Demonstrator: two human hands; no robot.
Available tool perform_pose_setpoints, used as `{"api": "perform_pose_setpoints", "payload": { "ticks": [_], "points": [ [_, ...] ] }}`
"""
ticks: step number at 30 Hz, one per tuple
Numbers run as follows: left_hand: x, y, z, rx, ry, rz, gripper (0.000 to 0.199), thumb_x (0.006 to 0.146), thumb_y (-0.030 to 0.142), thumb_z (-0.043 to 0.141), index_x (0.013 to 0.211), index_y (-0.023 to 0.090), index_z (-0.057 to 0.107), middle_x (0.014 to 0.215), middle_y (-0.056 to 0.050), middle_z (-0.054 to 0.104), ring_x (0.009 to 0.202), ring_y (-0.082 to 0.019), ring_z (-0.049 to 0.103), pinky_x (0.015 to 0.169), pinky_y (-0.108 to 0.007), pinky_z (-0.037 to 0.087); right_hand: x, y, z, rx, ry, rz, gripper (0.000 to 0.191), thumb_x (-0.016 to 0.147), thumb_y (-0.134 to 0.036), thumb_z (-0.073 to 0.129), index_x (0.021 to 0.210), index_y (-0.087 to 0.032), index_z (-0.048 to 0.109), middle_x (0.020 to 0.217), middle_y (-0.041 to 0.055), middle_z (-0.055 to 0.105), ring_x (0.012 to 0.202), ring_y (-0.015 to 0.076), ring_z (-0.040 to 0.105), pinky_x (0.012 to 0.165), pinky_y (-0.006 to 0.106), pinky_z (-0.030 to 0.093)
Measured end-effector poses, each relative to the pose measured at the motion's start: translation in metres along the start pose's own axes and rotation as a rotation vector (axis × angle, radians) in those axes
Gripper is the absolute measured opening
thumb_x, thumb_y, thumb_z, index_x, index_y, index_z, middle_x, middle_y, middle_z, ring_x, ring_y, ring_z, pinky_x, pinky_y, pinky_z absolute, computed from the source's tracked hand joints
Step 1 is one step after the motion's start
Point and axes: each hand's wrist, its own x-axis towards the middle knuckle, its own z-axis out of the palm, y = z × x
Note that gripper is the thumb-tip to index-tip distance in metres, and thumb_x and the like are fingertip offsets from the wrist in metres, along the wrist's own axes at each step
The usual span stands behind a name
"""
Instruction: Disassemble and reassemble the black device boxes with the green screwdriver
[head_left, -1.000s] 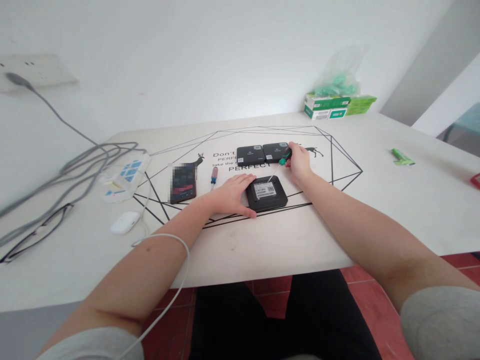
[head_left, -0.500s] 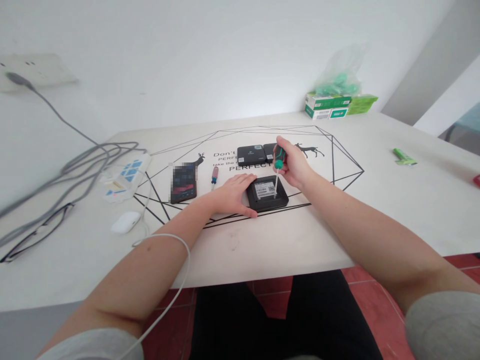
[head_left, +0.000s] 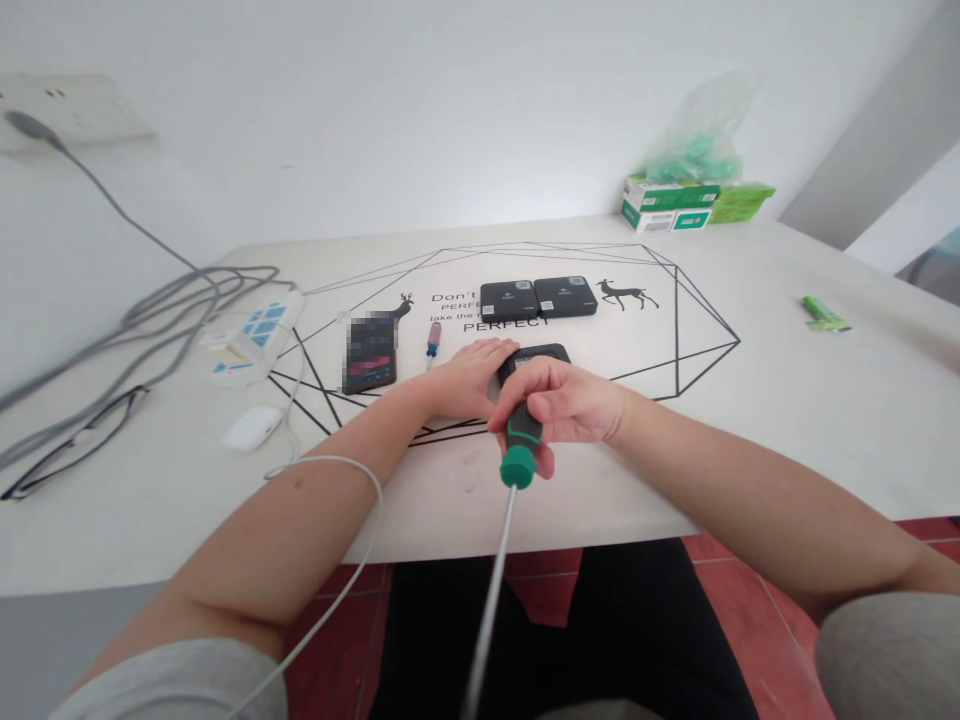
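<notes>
The white table [head_left: 465, 510] is bearing the black device [head_left: 547, 351], nearer than two black boxes [head_left: 510, 301], with the left hand [head_left: 469, 378] lying open at its left side. The right hand [head_left: 576, 400] is gripping the screwdriver [head_left: 517, 466], its shaft pointing nearward; no detached part is showing (the hands are hiding much, so progress is defying judgement).

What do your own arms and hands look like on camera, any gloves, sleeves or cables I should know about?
Left hand and right hand are both bare: no gloves, and no watch, bracelet or ring shows. Loose light grey sleeves end around the elbows, leaving the forearms uncovered. A thin white cable loops across the left forearm.
</notes>
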Motion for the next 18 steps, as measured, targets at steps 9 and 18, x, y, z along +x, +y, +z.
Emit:
{"api": "perform_pose_setpoints", "payload": {
  "ticks": [9, 18],
  "points": [
    [-0.003, 0.006, -0.005, 0.046, -0.011, -0.038, 0.104, 0.078, 0.065, 0.07, 0.166, 0.021, 0.033, 0.175, -0.016, 0.032, 0.162, -0.042, 0.027, 0.131, -0.057, 0.025, 0.0, 0.003, 0.019, 0.259, -0.194, 0.215, 0.061, 0.068, -0.029, 0.1, 0.119, -0.01, 0.071, 0.107, 0.0182, 0.084, 0.098, 0.032, 0.083, 0.089, 0.049, 0.068],
    [-0.002, 0.002, -0.002, 0.05, -0.004, -0.022, 0.107, 0.08, 0.07, 0.066, 0.168, 0.019, 0.03, 0.176, -0.013, 0.031, 0.163, -0.039, 0.025, 0.133, -0.049, 0.021, -0.006, 0.011, 0.027, 0.315, -0.245, 0.175, 0.063, 0.066, -0.041, 0.1, 0.114, -0.012, 0.071, 0.108, 0.0225, 0.083, 0.1, 0.0388, 0.083, 0.089, 0.059, 0.066]
  ]
}}
